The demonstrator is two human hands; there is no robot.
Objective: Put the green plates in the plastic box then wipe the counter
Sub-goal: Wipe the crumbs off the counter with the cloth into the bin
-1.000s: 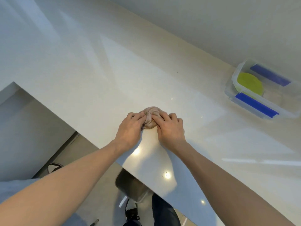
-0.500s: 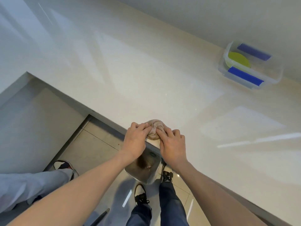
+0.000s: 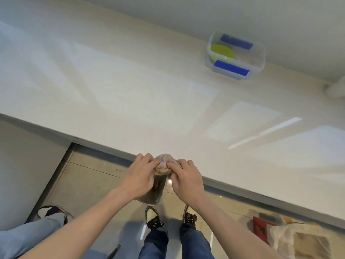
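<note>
We are on the wiping step: both hands, left (image 3: 139, 177) and right (image 3: 186, 180), have their fingers curled around a balled cloth (image 3: 164, 166) at the near edge of the counter (image 3: 130, 86). Next, we judge, the cloth must sweep back across it. The plates (image 3: 222, 51) already lie in the box (image 3: 258, 58) by the wall, well apart from us.
</note>
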